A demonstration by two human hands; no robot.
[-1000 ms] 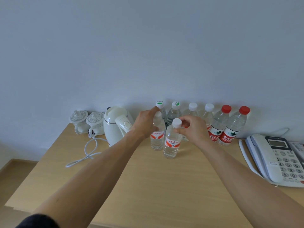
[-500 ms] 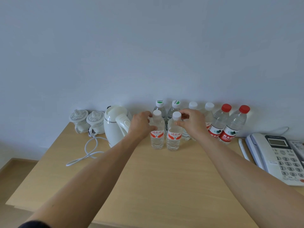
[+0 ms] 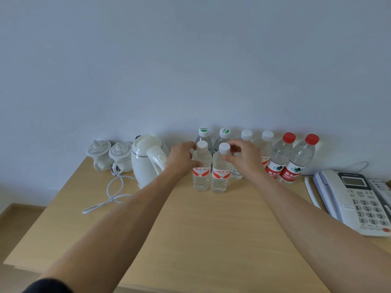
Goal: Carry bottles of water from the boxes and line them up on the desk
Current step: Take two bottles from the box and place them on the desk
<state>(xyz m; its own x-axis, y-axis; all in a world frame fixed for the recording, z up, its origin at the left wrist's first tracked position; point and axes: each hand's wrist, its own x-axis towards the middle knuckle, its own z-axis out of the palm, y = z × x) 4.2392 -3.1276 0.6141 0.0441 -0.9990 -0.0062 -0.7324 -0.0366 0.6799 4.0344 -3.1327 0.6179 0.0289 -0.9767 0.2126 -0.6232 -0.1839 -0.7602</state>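
Note:
Two white-capped water bottles with orange-red labels stand side by side on the wooden desk. My left hand grips the left bottle at its shoulder. My right hand pinches the right bottle at its neck just under the cap. Behind them, against the wall, stands a row of bottles: two with green-marked caps, two with white caps, partly hidden by my right hand, and two with red caps.
A white electric kettle stands left of the bottles, its cord looping over the desk. Two lidded white cups sit at the far left. A desk telephone lies at the right edge.
Both hands pushed the two front bottles back toward the wall row and brought them together, upright and side by side. My left hand slid from the cap to the shoulder.

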